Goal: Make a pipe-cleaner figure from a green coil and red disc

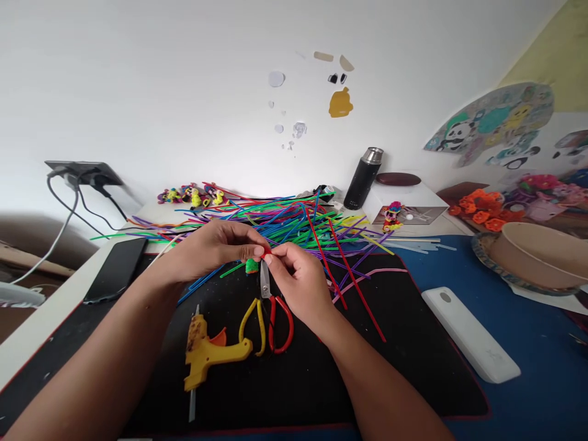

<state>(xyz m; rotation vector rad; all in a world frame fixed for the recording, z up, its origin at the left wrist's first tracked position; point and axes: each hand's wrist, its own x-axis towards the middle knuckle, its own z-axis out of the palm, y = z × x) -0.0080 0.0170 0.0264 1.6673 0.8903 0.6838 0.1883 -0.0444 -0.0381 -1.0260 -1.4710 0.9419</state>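
My left hand (pixel 223 244) and my right hand (pixel 299 274) meet over the black mat, thumbs and forefingers pinched on a small red pipe cleaner piece (pixel 264 252). Most of that piece is hidden by the fingertips. Directly below lie scissors (pixel 265 289) with one yellow and one red handle, their tips under my hands. A small green and orange fuzzy piece (pixel 252 266) rests beside the blades. Left of the scissors is a yellow hot glue gun (pixel 202 355) with a glue stick in its rear. Behind my hands spreads a pile of coloured pipe cleaners (pixel 285 223).
A black phone (pixel 117 269) lies at left, near cables from a wall socket (pixel 85 173). A dark thermos (pixel 362 180) leans by a white box (pixel 413 199). Small fuzzy figures (pixel 193 195) stand behind. At right are a white power bank (pixel 471 334) and a bowl (pixel 542 251).
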